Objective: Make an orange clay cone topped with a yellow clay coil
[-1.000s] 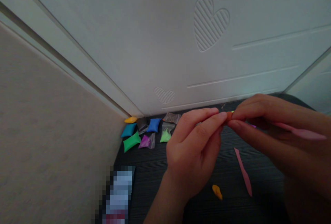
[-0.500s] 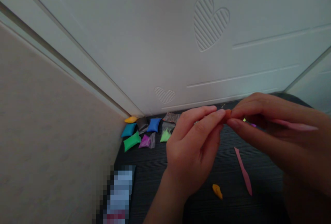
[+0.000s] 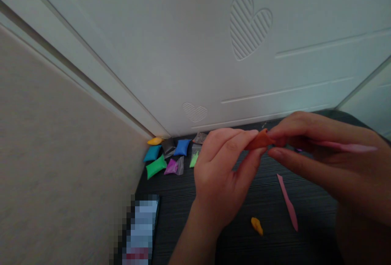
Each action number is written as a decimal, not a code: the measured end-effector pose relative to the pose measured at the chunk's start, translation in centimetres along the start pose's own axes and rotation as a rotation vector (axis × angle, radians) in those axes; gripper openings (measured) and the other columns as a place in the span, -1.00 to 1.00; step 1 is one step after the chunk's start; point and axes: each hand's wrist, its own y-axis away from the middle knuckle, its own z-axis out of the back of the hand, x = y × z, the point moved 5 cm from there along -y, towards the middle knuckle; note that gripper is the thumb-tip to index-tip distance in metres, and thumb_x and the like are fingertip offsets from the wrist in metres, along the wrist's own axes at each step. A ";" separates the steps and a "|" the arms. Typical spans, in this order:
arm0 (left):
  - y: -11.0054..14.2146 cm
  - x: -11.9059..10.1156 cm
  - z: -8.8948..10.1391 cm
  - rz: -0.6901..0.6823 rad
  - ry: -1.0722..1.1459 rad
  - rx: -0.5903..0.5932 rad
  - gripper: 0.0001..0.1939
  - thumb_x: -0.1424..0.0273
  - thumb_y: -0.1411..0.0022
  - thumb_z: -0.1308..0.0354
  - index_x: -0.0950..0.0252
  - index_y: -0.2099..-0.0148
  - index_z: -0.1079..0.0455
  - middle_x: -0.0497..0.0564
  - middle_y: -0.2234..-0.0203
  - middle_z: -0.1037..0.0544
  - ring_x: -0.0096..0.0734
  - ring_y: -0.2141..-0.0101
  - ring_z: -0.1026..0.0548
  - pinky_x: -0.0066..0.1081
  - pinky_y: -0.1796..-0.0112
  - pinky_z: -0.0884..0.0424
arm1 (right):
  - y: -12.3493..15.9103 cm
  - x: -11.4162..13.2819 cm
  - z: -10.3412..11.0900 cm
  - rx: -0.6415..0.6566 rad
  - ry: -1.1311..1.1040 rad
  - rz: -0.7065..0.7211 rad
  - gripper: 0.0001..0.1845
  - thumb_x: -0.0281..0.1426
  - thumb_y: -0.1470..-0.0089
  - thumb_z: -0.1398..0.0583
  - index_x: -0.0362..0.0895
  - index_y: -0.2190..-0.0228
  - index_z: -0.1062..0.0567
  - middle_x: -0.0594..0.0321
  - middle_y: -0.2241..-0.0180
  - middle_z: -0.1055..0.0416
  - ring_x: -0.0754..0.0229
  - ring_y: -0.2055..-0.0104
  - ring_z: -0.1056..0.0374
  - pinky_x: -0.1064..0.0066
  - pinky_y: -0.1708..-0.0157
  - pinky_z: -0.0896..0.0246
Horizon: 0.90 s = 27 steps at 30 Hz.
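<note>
An orange piece [image 3: 259,140] juts from the pinching left hand [image 3: 224,163]; the right hand [image 3: 339,167] clasps a pink tool [image 3: 351,147]. A bag [image 3: 181,165] holds purple stuff [image 3: 171,167].

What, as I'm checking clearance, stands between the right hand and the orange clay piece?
Nothing visible: the left hand grips the orange clay piece, and the right hand is at or touching it. That hand's slim pink tool sits farther back.
</note>
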 end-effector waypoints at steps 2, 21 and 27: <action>0.0 0.1 0.0 0.009 0.025 0.005 -0.75 0.54 -0.07 -0.25 0.30 0.15 -0.42 -0.04 0.27 -0.56 -0.46 0.23 -0.48 -0.43 0.15 -0.42 | 0.0 0.1 0.0 -0.006 -0.004 0.003 -0.89 -0.30 0.01 -0.27 0.12 0.34 -0.51 0.51 0.36 -0.47 0.37 0.34 -0.36 0.58 0.42 -0.23; 0.0 0.7 -0.5 0.130 0.095 0.115 -0.81 0.45 -0.16 -0.18 0.24 0.13 -0.42 -0.04 0.28 -0.58 -0.43 0.26 -0.51 -0.39 0.18 -0.44 | 0.2 0.1 0.1 -0.079 0.017 0.018 -0.95 -0.30 -0.01 -0.26 0.10 0.38 -0.50 0.46 0.39 -0.45 0.31 0.37 -0.36 0.46 0.45 -0.22; 0.0 0.4 -0.4 0.103 0.091 0.103 -0.78 0.48 -0.13 -0.20 0.27 0.12 -0.41 -0.07 0.27 -0.57 -0.49 0.23 -0.51 -0.44 0.15 -0.43 | 0.1 0.1 0.2 -0.062 0.021 0.021 -0.94 -0.31 0.01 -0.27 0.10 0.39 -0.50 0.48 0.40 -0.45 0.33 0.36 -0.36 0.47 0.45 -0.22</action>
